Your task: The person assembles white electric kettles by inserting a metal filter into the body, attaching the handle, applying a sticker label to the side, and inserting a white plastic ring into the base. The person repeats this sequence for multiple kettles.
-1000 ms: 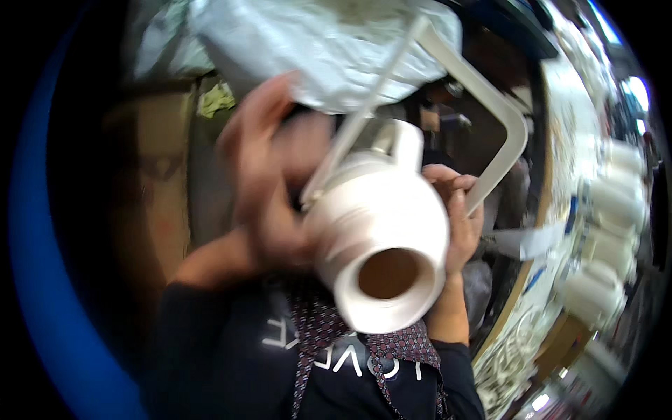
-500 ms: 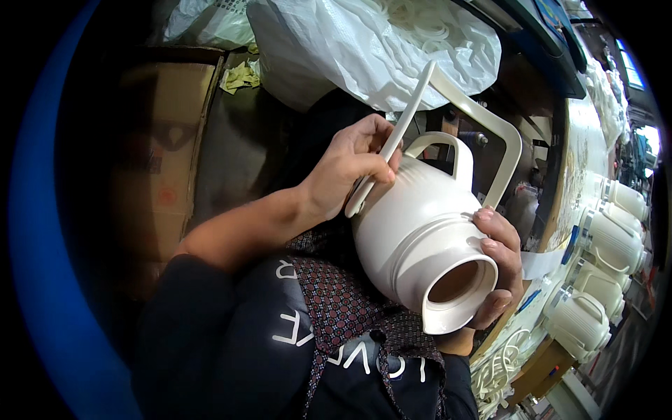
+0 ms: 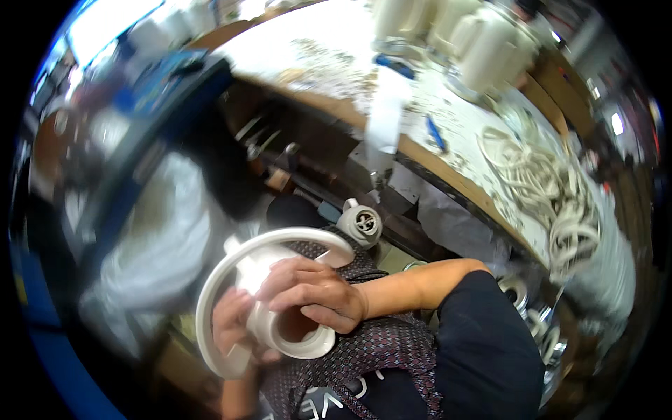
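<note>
The white jug (image 3: 280,318) is being held low in the near centre of the head view, over the lap, its open mouth tipped up toward the camera. The right hand (image 3: 315,294) is being laid across its top, fingers curled closed on the body. The left hand (image 3: 234,325) is being cupped beneath at the left, beside the looping handle (image 3: 210,308). A workbench (image 3: 448,161) is lying far right.

white jug (image 3: 294,336), dark patterned apron (image 3: 378,357)
</note>
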The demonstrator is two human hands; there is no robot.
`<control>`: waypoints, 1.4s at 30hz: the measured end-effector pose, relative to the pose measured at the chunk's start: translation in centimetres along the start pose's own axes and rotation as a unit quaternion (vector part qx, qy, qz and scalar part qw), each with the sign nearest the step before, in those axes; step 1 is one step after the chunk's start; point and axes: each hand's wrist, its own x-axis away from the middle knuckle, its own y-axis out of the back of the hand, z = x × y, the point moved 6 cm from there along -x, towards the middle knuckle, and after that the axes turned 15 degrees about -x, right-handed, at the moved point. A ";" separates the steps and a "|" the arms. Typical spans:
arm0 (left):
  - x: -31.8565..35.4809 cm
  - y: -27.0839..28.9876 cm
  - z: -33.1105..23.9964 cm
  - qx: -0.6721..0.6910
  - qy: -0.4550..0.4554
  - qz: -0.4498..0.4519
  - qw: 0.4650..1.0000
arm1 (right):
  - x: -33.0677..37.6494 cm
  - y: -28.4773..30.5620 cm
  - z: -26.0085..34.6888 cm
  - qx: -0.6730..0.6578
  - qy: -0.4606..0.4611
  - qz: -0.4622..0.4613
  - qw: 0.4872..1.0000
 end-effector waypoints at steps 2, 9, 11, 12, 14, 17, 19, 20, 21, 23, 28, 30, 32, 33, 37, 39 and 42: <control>0.3 -0.9 1.5 0.008 0.083 -0.002 0.997 | -0.1 0.8 2.0 0.019 0.051 -0.065 0.996; -4.9 7.5 9.4 0.056 0.293 0.051 0.953 | -0.4 3.7 7.3 0.145 0.155 -0.170 0.962; -7.7 8.7 11.8 0.019 0.314 0.047 0.948 | -1.6 1.7 2.1 0.137 0.022 -0.013 0.990; -8.9 8.5 12.9 0.006 0.322 0.050 0.945 | -1.0 0.7 -0.1 0.019 -0.023 -0.003 1.000; -9.5 8.3 15.1 -0.016 0.348 0.063 0.935 | -1.9 2.0 -0.8 -0.087 -0.036 -0.109 0.990; -6.5 2.6 19.0 -0.019 0.393 0.131 0.910 | -1.1 10.0 0.8 -0.158 -0.104 -0.251 0.949; -1.4 -3.6 19.6 0.008 0.433 0.227 0.872 | 1.9 16.0 3.1 -0.273 -0.099 -0.433 0.853; 1.4 -7.5 18.6 0.026 0.435 0.305 0.847 | 4.7 20.2 2.8 -0.245 -0.109 -0.501 0.823; 3.2 -11.1 16.1 0.036 0.372 0.419 0.827 | 6.6 23.5 4.6 -0.272 -0.097 -0.536 0.793; -1.0 -15.8 3.7 -0.008 -0.087 0.488 0.868 | 9.4 28.4 9.0 -0.247 0.015 -0.605 0.757; 1.5 -17.0 10.6 0.108 0.317 0.331 0.882 | 6.4 38.3 17.0 0.121 0.135 -0.594 0.784; 1.4 -18.1 11.5 0.066 0.256 0.348 0.899 | 7.2 44.5 16.3 0.205 0.200 -0.633 0.719; 1.2 -18.8 11.5 0.014 0.205 0.362 0.909 | 10.1 52.5 15.6 0.284 0.174 -0.670 0.663; 1.7 -19.3 11.9 -0.022 0.163 0.361 0.918 | 10.5 54.2 15.7 0.339 0.114 -0.679 0.641; 3.5 -18.1 12.9 -0.030 0.214 0.284 0.934 | 11.0 58.4 14.3 0.490 -0.075 -0.659 0.565; 4.2 -18.1 13.4 -0.016 0.243 0.242 0.939 | 12.5 59.9 14.0 0.541 -0.047 -0.632 0.553; 4.8 -16.8 12.8 -0.044 0.218 0.221 0.950 | 9.2 44.1 10.5 0.799 0.063 -0.345 0.489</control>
